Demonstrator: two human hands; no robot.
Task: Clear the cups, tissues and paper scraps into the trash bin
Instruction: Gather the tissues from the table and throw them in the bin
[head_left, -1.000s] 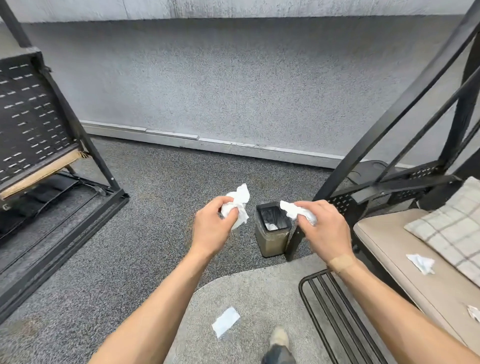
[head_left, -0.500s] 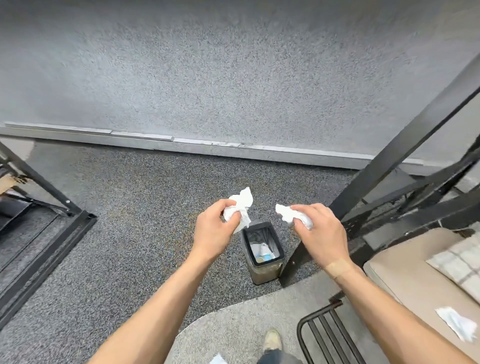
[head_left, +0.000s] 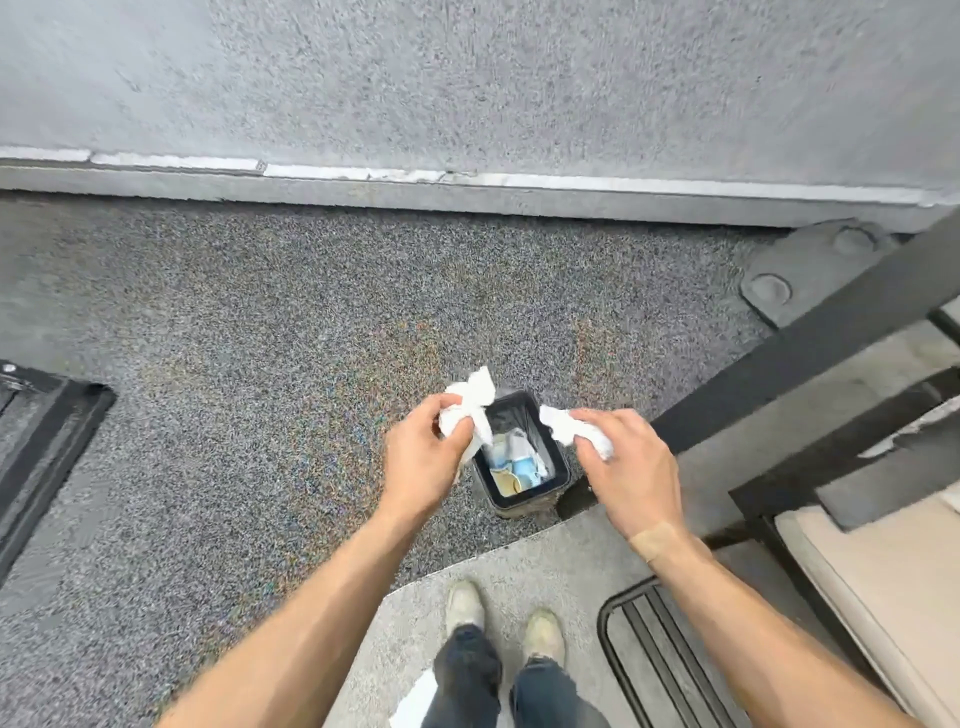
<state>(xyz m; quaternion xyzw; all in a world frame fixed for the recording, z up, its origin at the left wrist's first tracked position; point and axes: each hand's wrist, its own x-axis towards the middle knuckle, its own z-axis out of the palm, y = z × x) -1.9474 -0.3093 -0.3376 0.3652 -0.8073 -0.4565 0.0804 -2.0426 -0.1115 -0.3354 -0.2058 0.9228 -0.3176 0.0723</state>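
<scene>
The left hand (head_left: 423, 460) is clenched around a crumpled white tissue (head_left: 470, 402), with loose ends of the tissue projecting above the thumb and forefinger. The right hand (head_left: 631, 467) grasps a second crumpled tissue (head_left: 566, 428), one end of which projects to the left, toward the other hand. Both hands are held above the trash bin (head_left: 558, 475), one on each side of its opening; the left-hand tissue overlaps the bin's left rim in the view, and the right-hand tissue overlaps its right rim. The trash bin is a small rectangular container with a dark liner, standing on the grey speckled carpet (head_left: 260, 338) beside the foot of a black metal frame (head_left: 810, 332). Inside the bin lie a tan cup, blue material and white paper; their exact type cannot be determined. A tan adhesive bandage (head_left: 655, 538) is applied across the right wrist. A white paper scrap (head_left: 415, 701) lies on the light grey mat (head_left: 519, 577) beside the person's left shoe (head_left: 464, 605).
</scene>
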